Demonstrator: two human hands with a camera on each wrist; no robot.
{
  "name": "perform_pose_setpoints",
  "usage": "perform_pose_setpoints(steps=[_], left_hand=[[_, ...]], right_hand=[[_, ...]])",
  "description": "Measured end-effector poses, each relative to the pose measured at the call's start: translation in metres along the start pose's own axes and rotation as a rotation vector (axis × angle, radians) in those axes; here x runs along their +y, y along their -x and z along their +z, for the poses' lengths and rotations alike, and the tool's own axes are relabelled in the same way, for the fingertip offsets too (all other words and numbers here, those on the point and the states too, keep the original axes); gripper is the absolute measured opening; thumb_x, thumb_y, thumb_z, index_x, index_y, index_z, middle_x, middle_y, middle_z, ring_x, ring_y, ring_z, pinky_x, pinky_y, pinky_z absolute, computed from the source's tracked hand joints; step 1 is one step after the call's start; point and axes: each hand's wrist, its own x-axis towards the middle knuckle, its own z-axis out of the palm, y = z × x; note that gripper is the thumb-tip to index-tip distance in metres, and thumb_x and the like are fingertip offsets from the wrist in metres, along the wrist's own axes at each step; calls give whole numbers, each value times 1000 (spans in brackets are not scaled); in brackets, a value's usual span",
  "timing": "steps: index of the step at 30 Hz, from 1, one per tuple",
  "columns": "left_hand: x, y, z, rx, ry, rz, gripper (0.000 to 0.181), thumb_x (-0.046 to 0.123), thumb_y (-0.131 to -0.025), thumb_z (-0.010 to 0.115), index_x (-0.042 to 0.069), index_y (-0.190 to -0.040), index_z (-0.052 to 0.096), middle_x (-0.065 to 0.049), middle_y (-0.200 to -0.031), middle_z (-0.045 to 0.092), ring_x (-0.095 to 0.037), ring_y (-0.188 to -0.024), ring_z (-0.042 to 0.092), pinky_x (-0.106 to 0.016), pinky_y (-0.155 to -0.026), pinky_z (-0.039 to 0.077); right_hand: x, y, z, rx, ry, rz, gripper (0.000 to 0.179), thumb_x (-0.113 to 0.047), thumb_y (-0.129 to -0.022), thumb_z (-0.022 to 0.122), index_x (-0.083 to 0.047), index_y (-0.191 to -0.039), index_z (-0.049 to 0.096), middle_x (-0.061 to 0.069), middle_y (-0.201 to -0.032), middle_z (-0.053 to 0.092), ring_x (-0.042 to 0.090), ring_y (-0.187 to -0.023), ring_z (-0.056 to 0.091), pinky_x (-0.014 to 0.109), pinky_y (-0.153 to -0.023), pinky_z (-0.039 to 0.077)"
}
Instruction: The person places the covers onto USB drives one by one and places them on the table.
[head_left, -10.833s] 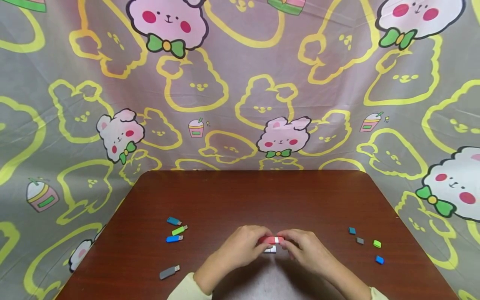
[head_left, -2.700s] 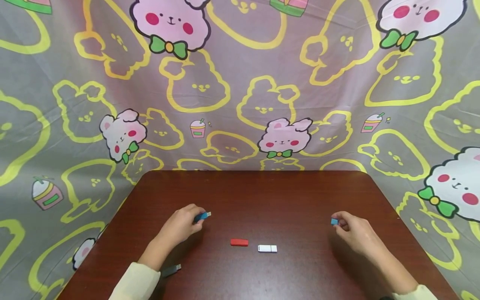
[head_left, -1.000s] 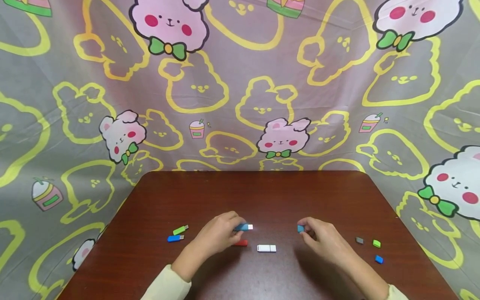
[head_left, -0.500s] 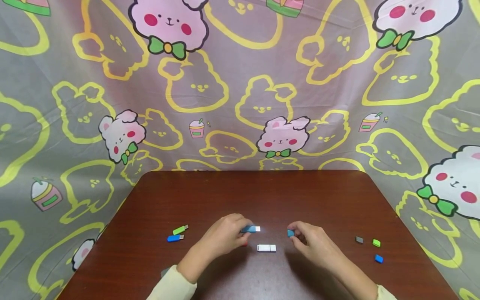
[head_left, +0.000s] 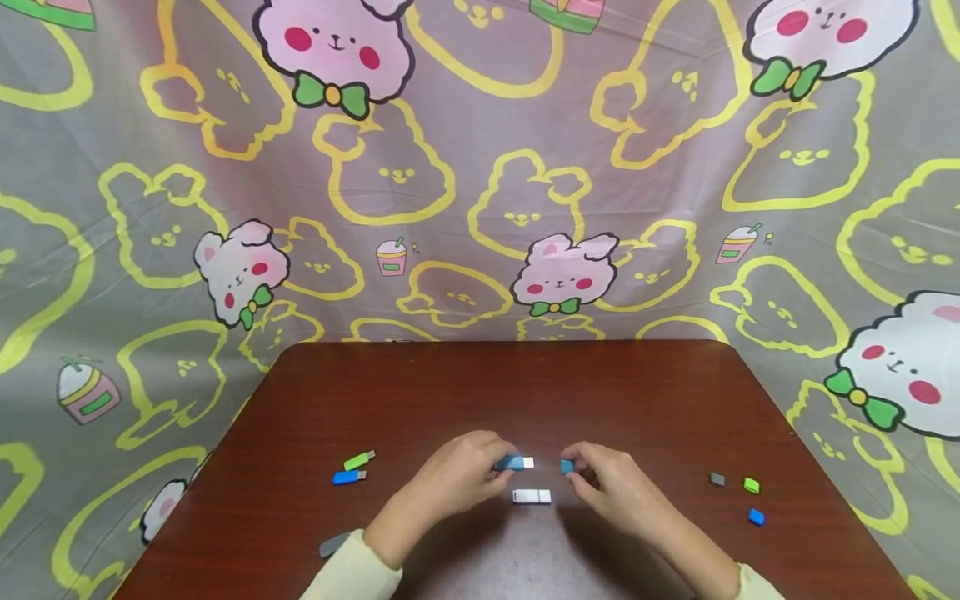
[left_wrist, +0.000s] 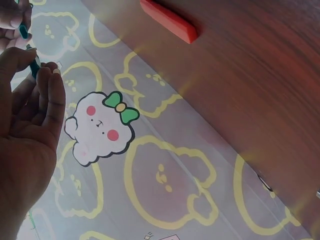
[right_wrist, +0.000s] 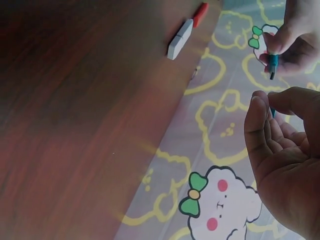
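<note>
My left hand [head_left: 461, 475] pinches a teal USB stick [head_left: 513, 462] by its body, its bare metal plug pointing right. Facing it across a small gap, my right hand [head_left: 618, 483] pinches the matching teal cap [head_left: 567, 467] between thumb and fingers. Both are held above the table, plug and cap apart. Just below them lies a white USB stick [head_left: 532, 497] with its cap on. A red USB stick [left_wrist: 170, 20] rests on the table in the left wrist view; in the head view my left hand hides it.
On the left lie a lime green USB stick [head_left: 360, 460], a blue one [head_left: 350, 477] and a grey one [head_left: 333, 546], partly under the sleeve. Grey [head_left: 717, 480], green [head_left: 752, 485] and blue [head_left: 756, 517] caps lie right. A patterned curtain [head_left: 480, 167] hangs behind the table [head_left: 480, 392].
Earlier both hands held the red stick at the centre; it was then set down. They took the teal stick and cap from opposite sides and have brought them inward, narrowing the gap.
</note>
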Motion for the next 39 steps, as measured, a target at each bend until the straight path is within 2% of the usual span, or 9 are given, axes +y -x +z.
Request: perform_pose_setpoints(steps=[12, 29, 39], left_hand=[[7, -6, 0, 34, 13, 47, 19, 19, -85, 81, 12, -101, 75, 7, -88, 68, -5, -78, 59, -17, -71, 50], [10, -14, 3, 32, 56, 55, 21, 18, -85, 81, 10, -104, 75, 5, -90, 69, -7, -80, 60, -17, -73, 51], [11, -17, 4, 49, 45, 63, 20, 18, -85, 81, 11, -103, 75, 5, -91, 69, -6, -80, 61, -17, -72, 51]], right_hand=[[-7, -8, 4, -33, -24, 10, 19, -2, -88, 73, -10, -105, 68, -7, -88, 69, -1, -77, 61, 22, -65, 53], [-5, -13, 6, -32, -30, -19, 23, 1, -85, 75, -11, -105, 68, -10, -84, 65, -2, -70, 53, 20, -58, 48], [-1, -13, 4, -26, -55, -46, 25, 1, -85, 74, -12, -105, 68, -9, -86, 67, -2, -71, 55, 20, -59, 49]])
